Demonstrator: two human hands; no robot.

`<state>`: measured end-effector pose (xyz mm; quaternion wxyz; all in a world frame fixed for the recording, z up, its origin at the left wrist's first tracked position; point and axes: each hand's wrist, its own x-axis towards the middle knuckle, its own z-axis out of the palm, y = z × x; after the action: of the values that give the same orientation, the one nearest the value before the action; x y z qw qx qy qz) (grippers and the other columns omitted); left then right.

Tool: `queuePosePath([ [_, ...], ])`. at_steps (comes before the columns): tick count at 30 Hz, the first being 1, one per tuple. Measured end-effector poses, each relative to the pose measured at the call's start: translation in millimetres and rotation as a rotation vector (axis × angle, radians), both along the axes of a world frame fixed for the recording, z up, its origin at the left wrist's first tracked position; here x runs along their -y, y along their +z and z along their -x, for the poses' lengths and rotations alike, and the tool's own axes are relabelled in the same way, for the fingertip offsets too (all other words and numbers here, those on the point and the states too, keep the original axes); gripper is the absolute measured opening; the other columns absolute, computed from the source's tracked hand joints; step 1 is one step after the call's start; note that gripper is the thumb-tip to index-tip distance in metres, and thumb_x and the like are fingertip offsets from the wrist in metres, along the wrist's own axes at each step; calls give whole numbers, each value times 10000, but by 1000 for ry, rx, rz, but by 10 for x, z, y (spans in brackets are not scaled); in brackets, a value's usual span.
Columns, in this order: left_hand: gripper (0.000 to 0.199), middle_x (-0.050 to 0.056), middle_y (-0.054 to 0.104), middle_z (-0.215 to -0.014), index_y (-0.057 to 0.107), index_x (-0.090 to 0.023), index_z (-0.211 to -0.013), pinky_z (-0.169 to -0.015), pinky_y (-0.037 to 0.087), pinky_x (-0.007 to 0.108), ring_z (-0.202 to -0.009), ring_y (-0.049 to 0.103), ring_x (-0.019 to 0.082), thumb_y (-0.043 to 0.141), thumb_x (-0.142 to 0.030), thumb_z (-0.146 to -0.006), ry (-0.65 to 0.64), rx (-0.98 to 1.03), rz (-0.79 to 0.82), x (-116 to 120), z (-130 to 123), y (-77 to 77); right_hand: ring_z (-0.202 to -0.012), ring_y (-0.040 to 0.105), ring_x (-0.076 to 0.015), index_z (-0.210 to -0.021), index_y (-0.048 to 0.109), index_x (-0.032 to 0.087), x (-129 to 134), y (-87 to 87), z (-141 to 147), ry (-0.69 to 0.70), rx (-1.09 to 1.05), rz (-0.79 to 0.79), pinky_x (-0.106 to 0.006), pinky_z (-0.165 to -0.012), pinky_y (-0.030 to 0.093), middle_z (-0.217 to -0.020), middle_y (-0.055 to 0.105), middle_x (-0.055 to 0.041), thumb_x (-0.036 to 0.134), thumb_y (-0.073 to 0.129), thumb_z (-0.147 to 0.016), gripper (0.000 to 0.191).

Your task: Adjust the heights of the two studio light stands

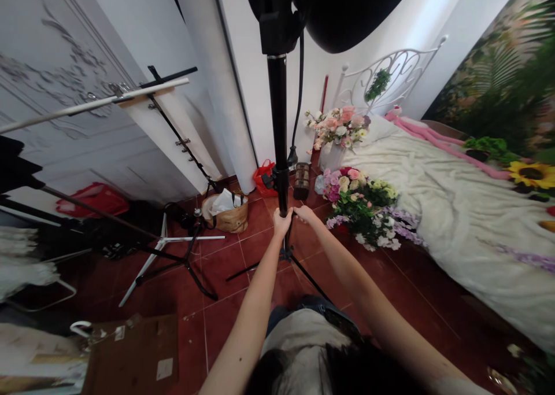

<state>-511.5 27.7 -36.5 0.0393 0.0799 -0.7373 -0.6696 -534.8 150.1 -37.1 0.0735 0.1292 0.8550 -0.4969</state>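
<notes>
I had the left grip (282, 223) closed on the black light-stand pole (277, 106), the right grip (304, 214) against it, closure unclear from here; a careless tug could have tipped it onto the flowers (358, 207) right of the pole.

Upright black light-stand pole (277, 123)

Left hand (282, 223) just beside right hand (304, 214), both raised

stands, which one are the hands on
The tall black stand, left hand and right hand at its pole; the white-legged stand sits apart, untouched.
</notes>
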Motion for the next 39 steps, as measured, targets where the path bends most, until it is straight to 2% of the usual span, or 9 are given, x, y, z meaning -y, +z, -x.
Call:
queuePosePath([
  [2,306,17,598,-646,562,-154,-682,-612,469,248,-664,599,151,700,-424,-642,8,9,-3,1,-2,2,-484,533,-140,-607,589,171,4,-9,-90,-1,-39,1,-231,-562,397,-433,514,8,352,524,-829,293],
  [5,303,20,604,-646,570,-151,-684,-612,469,249,-668,602,154,708,-416,-632,23,16,-3,-1,-12,22,-631,575,-129,-853,608,195,-10,-19,-241,27,-268,89,-221,-639,433,-697,638,5,389,476,-841,235],
  [8,296,23,609,-642,573,-149,-678,-608,468,252,-661,603,155,703,-412,-636,17,18,-8,-6,-21,47,-768,588,-148,-897,604,204,-45,-19,-377,122,-414,154,-241,-724,452,-837,652,-17,455,426,-862,310],
  [12,279,31,622,-660,582,-149,-677,-611,471,254,-667,607,156,696,-402,-645,-4,4,-15,-6,-28,65,-959,579,-163,-1092,574,230,-88,-41,-527,199,-431,200,-285,-866,440,-1099,626,-38,463,353,-906,371],
  [15,272,30,619,-655,583,-151,-672,-610,471,252,-670,606,157,699,-396,-641,1,9,-23,0,-35,73,-1027,568,-166,-1207,514,257,-107,-90,-581,229,-416,227,-315,-911,437,-1234,567,-37,456,345,-917,391],
  [23,264,18,592,-614,575,-154,-658,-596,456,243,-649,591,150,694,-389,-644,23,10,-25,-5,-44,70,-1162,513,-176,-1238,507,249,-135,-229,-516,274,-416,254,-328,-1018,378,-1275,548,-42,475,383,-900,425],
  [31,264,32,617,-679,602,-144,-701,-629,458,244,-675,591,145,652,-403,-688,-25,-38,48,4,5,6,-1114,525,-181,-1204,523,226,-112,-348,-473,205,-482,251,-353,-1012,375,-1207,573,-72,454,403,-897,401],
  [35,269,39,627,-695,606,-143,-704,-637,461,241,-695,597,151,662,-405,-679,-9,-7,44,-8,-6,28,-1062,530,-187,-1155,548,207,-126,-327,-464,192,-495,212,-352,-980,390,-1143,580,-79,460,416,-891,389],
  [39,272,32,621,-665,603,-146,-694,-630,467,240,-700,605,161,685,-402,-654,16,50,36,-19,-22,58,-949,536,-192,-1028,576,197,-102,-282,-434,156,-466,184,-333,-879,432,-1002,589,-73,491,399,-887,371],
])
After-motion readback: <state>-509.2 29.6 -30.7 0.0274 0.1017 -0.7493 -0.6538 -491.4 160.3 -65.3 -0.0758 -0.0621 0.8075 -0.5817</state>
